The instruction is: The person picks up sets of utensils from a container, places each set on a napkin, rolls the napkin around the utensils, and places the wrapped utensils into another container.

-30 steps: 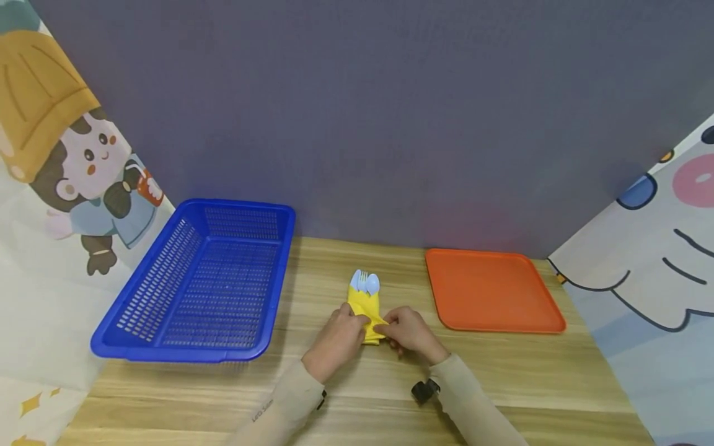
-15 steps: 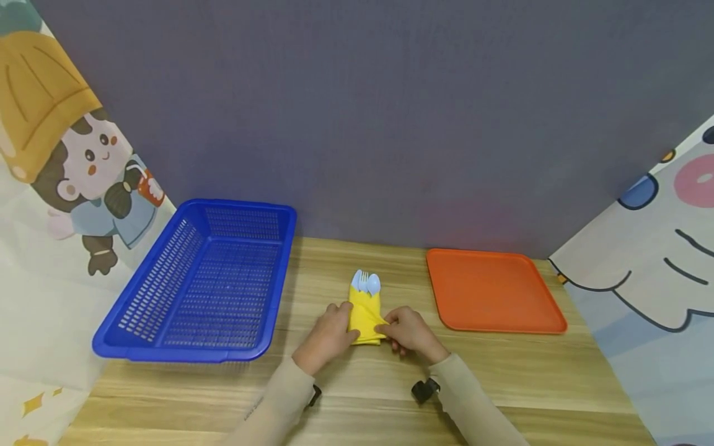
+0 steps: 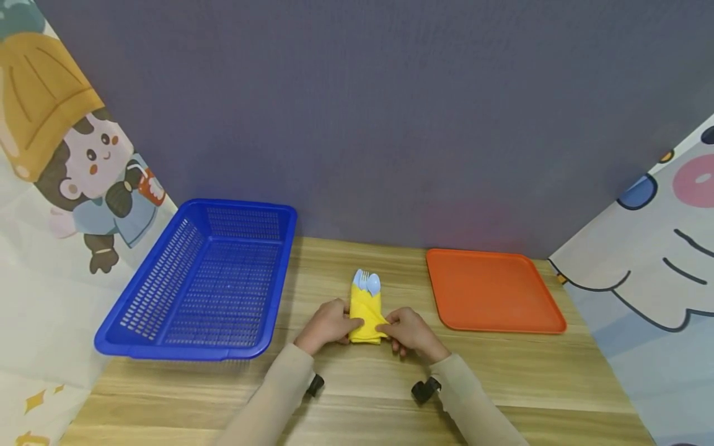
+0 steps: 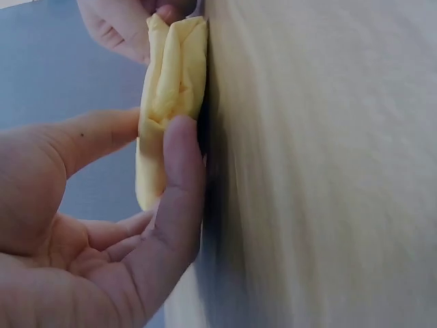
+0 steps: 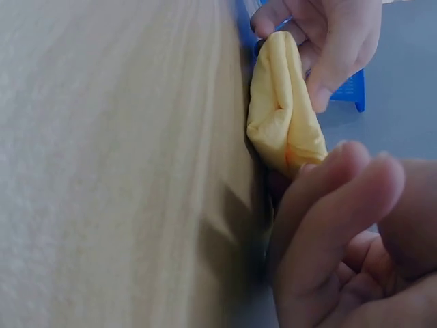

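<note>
A yellow cloth napkin (image 3: 365,314) lies folded on the wooden table, wrapped round a pale blue knife (image 3: 357,277), fork (image 3: 364,282) and spoon (image 3: 374,284). Only their upper ends stick out at the far end. My left hand (image 3: 328,324) pinches the napkin's left edge, thumb on top and fingers low at the side. On the other side, my right hand (image 3: 411,330) pinches a loose corner pulled out to the right. Seen from the left wrist, the napkin's rolled end (image 4: 181,68) shows several folded layers close over the table.
To the left stands a blue perforated basket (image 3: 273,291). A flat orange tray (image 3: 493,291) lies at the right. A grey panel (image 3: 357,124) rises behind the table (image 3: 379,396), and printed sheets with cartoon figures flank it.
My left hand drew back from the napkin's top to its left edge, then took hold there with the thumb on top. The right hand keeps its pinch on the corner.
</note>
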Tool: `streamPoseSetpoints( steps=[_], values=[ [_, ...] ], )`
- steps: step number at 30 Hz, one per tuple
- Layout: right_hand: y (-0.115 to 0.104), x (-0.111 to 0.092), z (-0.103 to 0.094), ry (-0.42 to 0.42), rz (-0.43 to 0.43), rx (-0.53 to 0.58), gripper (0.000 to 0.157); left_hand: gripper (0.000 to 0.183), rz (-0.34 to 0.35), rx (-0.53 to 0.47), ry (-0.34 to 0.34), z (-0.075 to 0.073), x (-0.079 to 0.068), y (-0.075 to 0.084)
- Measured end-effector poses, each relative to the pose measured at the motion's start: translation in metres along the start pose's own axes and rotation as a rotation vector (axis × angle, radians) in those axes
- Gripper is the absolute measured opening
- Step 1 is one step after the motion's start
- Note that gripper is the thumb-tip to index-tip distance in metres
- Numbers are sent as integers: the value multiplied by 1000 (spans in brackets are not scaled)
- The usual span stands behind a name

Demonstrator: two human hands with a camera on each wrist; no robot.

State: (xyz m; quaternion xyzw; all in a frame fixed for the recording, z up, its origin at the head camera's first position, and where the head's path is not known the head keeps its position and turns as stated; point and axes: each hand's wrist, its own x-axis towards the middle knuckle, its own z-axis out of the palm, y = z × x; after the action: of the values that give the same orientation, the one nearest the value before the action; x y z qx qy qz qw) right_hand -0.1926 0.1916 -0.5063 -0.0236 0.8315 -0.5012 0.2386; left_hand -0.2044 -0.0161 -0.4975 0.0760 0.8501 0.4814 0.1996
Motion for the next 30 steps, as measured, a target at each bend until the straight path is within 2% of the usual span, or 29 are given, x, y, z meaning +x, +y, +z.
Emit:
streamPoseSetpoints(
  steps=[4,11,16,19,25,30],
  values=[
    [4,2,-1,-10,25,58,28,21,-19,-46,-15,1,6,-1],
    [9,5,-4,-18,40,82,29,22,-27,-194,23,7,8,-6],
    [11,5,-7,-34,44,103,29,26,-24,-383,-4,12,8,-11],
    [11,3,-7,-39,46,118,30,28,-8,-463,-30,14,7,-12],
    [6,-4,-6,-22,10,113,31,37,21,-535,-26,16,3,-14],
    [-4,-17,-4,40,-83,63,29,46,51,-591,0,15,-5,-12]
  ],
)
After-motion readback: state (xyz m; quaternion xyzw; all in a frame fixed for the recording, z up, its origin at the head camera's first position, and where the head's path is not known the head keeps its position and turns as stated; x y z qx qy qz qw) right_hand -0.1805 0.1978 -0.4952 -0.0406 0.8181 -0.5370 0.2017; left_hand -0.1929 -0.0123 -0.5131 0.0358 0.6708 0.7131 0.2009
